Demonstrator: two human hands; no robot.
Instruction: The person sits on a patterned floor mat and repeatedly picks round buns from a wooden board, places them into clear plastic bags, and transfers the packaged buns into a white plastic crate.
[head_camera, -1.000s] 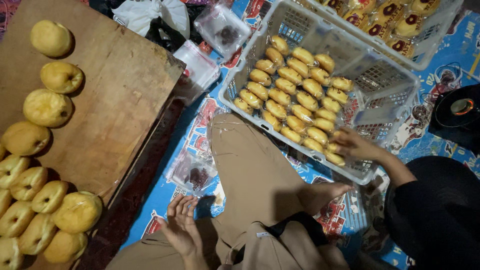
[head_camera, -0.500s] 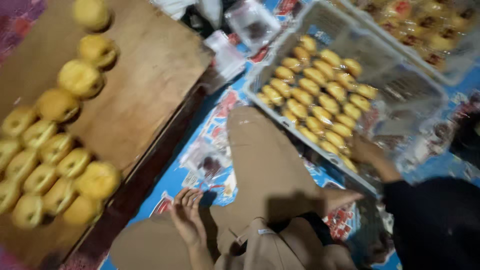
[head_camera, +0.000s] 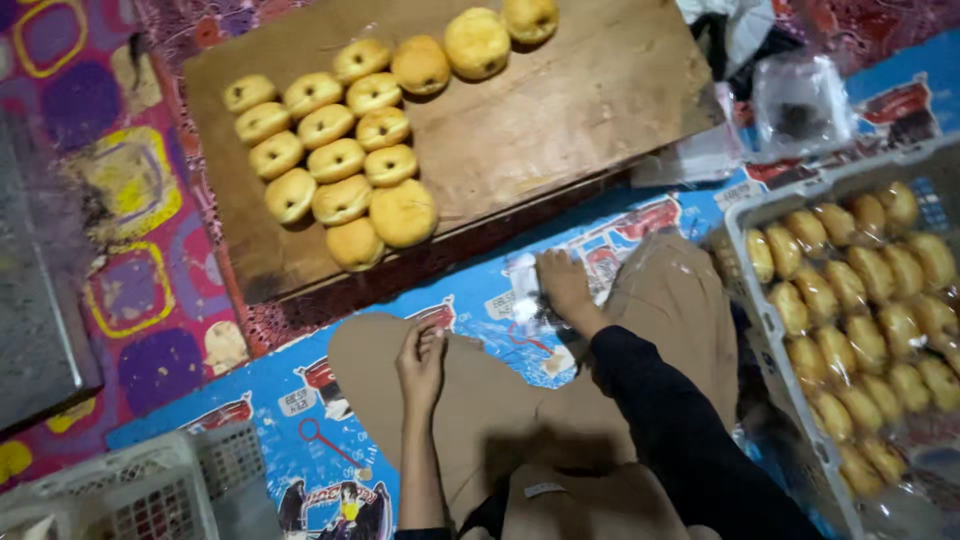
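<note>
Resting on the blue printed mat (head_camera: 330, 440), the right hand (head_camera: 563, 287) pressed down on a clear plastic bag (head_camera: 530, 300), fingers spread and gripping nothing, just beside the tan-trousered knee (head_camera: 670, 290). Beyond it stood a wooden board (head_camera: 560, 110) of yellow buns (head_camera: 340, 160); a white crate (head_camera: 745, 300) of buns sat to its right. The left hand (head_camera: 420, 360) lay slack, unclenched, on the other knee.

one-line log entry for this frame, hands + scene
left hand: rests on knee, empty | right hand: on clear plastic bag on floor mat | wooden board: dough buns | white crate: filled buns
</note>
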